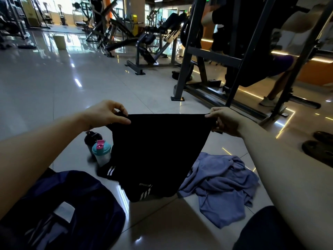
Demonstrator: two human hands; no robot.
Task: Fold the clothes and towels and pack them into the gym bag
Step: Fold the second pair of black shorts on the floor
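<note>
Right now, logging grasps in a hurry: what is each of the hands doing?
Left hand: pinching the black shorts at one top corner.
Right hand: gripping the other top corner.

1. The black garment is hiding the right side of the teal-lidded shaker and the left edge of the blue cloth.
2. The shaker is covering the lower part of the black bottle behind it.
3. The garment's corner is concealing the fingertips of the right hand.
4. The picture's bottom edge is cutting off the gym bag, and darkness is obscuring whatever is lying inside it.
</note>
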